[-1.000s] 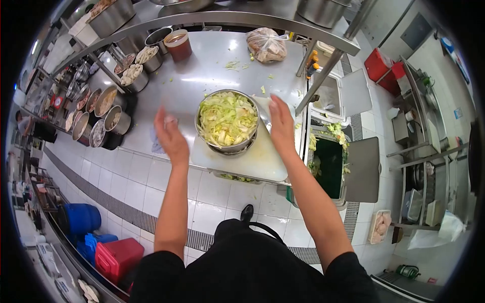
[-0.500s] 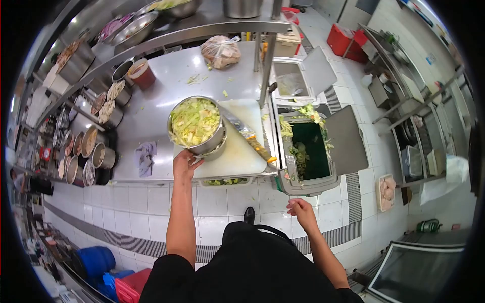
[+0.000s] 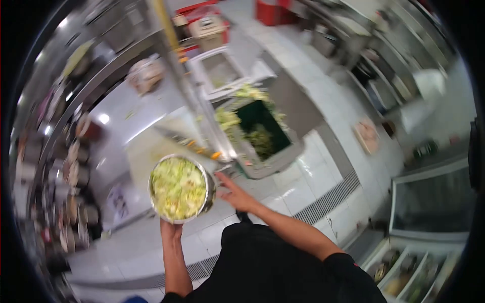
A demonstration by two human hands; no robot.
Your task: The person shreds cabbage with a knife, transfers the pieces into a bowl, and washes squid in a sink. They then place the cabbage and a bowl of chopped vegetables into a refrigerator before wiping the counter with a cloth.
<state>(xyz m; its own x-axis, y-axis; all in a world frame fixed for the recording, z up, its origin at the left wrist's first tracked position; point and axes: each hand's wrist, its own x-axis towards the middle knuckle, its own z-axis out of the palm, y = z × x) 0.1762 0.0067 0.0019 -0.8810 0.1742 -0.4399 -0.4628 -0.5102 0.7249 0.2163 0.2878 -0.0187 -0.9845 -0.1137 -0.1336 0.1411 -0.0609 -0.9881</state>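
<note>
No writing can be read; the picture is blurry. The left hand grips the metal bowl of cut cabbage from below, lifted near the worktop. The right hand, fingers open, touches the bowl's right side.

Left arm extends forward, bare to the upper arm, forearm near vertical in the head view. Left hand is raised, fingers curled upward and closed in a supporting grip. Right arm reaches forward and across toward the left, elbow bent. Right hand is spread, palm turned inward, fingers pressing sideways.
</note>
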